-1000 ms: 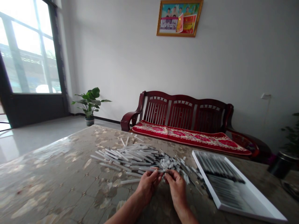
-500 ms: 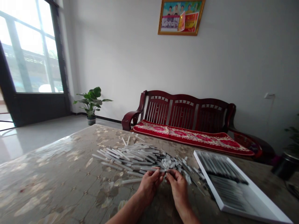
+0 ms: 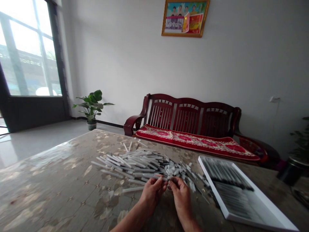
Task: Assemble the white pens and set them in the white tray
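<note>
My left hand pinches a slim whitish pen barrel between thumb and fingers, at the near side of a heap. At the barrel's right end, the closed fingertips of my right hand grip it; a dark part shows there, partly covered by the fingers. Just beyond my hands lie many whitish translucent pen barrels in a loose heap. Short clear caps are piled at its right side. Thin dark rods, perhaps refills, are scattered farther right.
On the right, a shallow white box holds rows of pens with dark ends. Everything lies on a table with a floral, tile-patterned cover. Behind it stand a dark red wooden bench with a red cushion and a potted plant.
The view has shifted slightly, so the scene sits a little farther left. Both hands keep hold of the barrel, with only small finger movement.
</note>
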The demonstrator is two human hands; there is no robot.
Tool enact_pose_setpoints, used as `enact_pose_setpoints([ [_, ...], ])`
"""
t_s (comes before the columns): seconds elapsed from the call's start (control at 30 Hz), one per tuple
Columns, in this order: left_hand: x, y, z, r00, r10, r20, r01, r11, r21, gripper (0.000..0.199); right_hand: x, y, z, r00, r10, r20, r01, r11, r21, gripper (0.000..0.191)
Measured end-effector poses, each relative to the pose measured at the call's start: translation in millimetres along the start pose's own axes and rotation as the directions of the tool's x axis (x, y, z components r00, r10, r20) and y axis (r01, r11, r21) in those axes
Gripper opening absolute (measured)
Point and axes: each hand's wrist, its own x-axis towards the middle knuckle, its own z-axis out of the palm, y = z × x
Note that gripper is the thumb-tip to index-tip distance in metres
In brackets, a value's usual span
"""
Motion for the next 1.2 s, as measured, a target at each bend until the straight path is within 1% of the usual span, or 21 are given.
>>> enact_pose_setpoints([
  [0.17, 0.6, -4.0, -4.0, 0.996, 0.043, 0.077, -0.045, 0.999, 0.023, 0.028, 0.3, 4.0, -0.9, 0.997, -0.074, 0.023, 0.076, 0.991, -0.11, 0.031],
  [0.27, 0.2, -4.8, -4.8, 0.994, 0.057, 0.093, -0.06, 0.998, 0.029, 0.039, -0.8, 5.9, -0.2, 0.996, -0.088, 0.024, 0.09, 0.99, -0.11, 0.035],
  [0.37, -1.3, -4.2, -4.3, 0.993, 0.072, 0.094, -0.077, 0.996, 0.055, 0.046, -3.0, 6.2, -0.7, 0.994, -0.088, 0.071, 0.097, 0.986, -0.137, 0.038],
  [0.47, -2.3, -3.8, -3.7, 0.993, 0.088, 0.076, -0.096, 0.99, 0.105, 0.047, -5.9, 5.2, -3.2, 0.986, -0.122, 0.117, 0.147, 0.961, -0.235, 0.036],
  [0.6, -2.5, -4.4, -3.7, 0.991, 0.111, 0.069, -0.121, 0.979, 0.161, 0.05, -10.0, 3.1, -4.5, 0.97, -0.204, 0.135, 0.238, 0.914, -0.329, 0.039],
  [0.73, -3.0, -6.4, -4.6, 0.985, 0.14, 0.102, -0.159, 0.965, 0.211, 0.051, -12.0, 3.8, -3.4, 0.957, -0.261, 0.126, 0.289, 0.858, -0.425, 0.049],
  [0.8, -2.8, -7.9, -5.3, 0.98, 0.151, 0.126, -0.178, 0.954, 0.24, 0.05, -11.4, 5.2, -4.3, 0.959, -0.256, 0.123, 0.283, 0.844, -0.455, 0.053],
  [0.93, -1.0, -9.3, -6.4, 0.979, 0.154, 0.136, -0.188, 0.94, 0.285, 0.051, -10.2, 5.6, -8.4, 0.97, -0.187, 0.156, 0.237, 0.866, -0.44, 0.053],
  [1.07, 1.4, -8.8, -6.5, 0.986, 0.139, 0.097, -0.161, 0.948, 0.275, 0.052, -12.2, 1.4, -11.5, 0.964, -0.198, 0.178, 0.251, 0.898, -0.361, 0.046],
  [1.13, 2.8, -9.3, -6.7, 0.985, 0.133, 0.112, -0.158, 0.95, 0.267, 0.051, -12.6, 1.1, -13.0, 0.955, -0.199, 0.218, 0.265, 0.903, -0.339, 0.042],
  [1.2, 4.0, -10.3, -6.9, 0.981, 0.127, 0.149, -0.164, 0.947, 0.275, 0.051, -11.5, 3.1, -14.7, 0.952, -0.175, 0.25, 0.256, 0.905, -0.34, 0.043],
])
